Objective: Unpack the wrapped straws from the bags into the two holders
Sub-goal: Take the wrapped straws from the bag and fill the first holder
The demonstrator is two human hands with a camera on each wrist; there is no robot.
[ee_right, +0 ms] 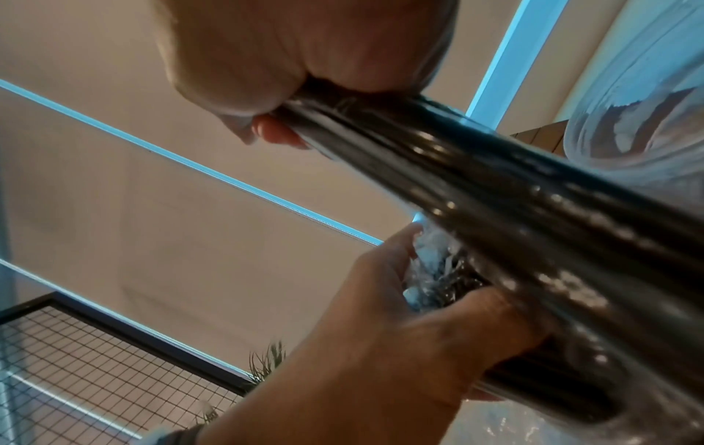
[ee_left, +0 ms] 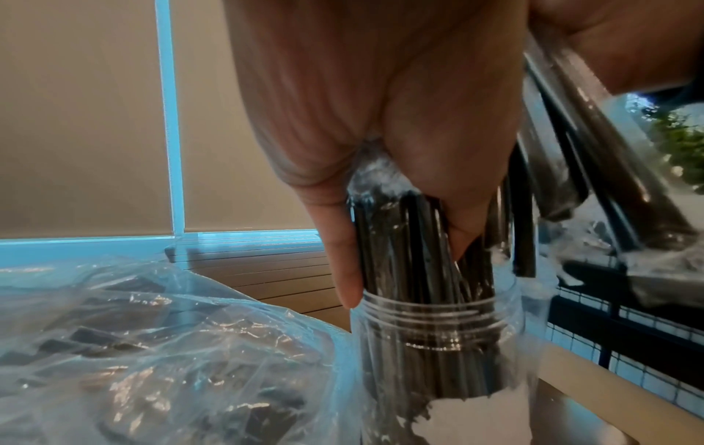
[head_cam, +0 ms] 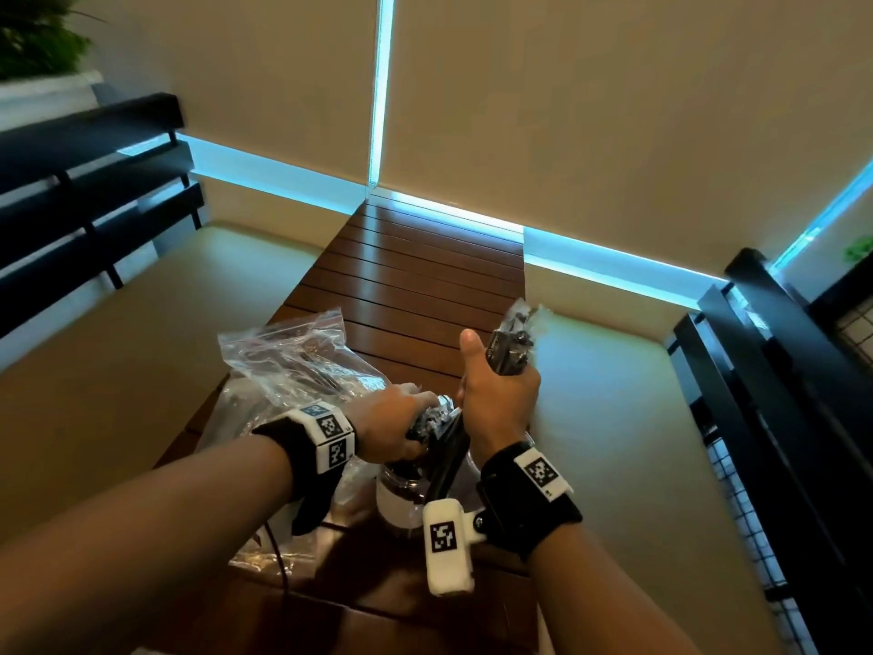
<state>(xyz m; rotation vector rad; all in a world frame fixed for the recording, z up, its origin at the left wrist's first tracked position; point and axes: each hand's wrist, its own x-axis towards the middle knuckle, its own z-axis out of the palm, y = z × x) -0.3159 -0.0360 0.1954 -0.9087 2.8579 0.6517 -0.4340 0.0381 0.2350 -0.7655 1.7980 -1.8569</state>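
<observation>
My left hand (head_cam: pixel 401 427) grips the tops of a bunch of black wrapped straws (ee_left: pixel 403 250) that stand in a clear threaded jar holder (ee_left: pixel 430 331) on the wooden slat table (head_cam: pixel 425 276). Just to its right, my right hand (head_cam: pixel 500 390) holds a second bundle of wrapped black straws (head_cam: pixel 512 342) in a fist. That bundle slants down past the left hand toward the jar (head_cam: pixel 401 494). The right wrist view shows the bundle (ee_right: pixel 495 195) running from the right hand (ee_right: pixel 304 60) over the left hand (ee_right: pixel 400 331). The jar's base is hidden by my wrists.
Crumpled clear zip bags (head_cam: pixel 293 371) holding more dark straws lie left of the jar, and they fill the lower left of the left wrist view (ee_left: pixel 152 346). A clear curved container or bag (ee_right: pixel 647 120) sits beside the bundle. Black railings (head_cam: pixel 779 394) flank the table.
</observation>
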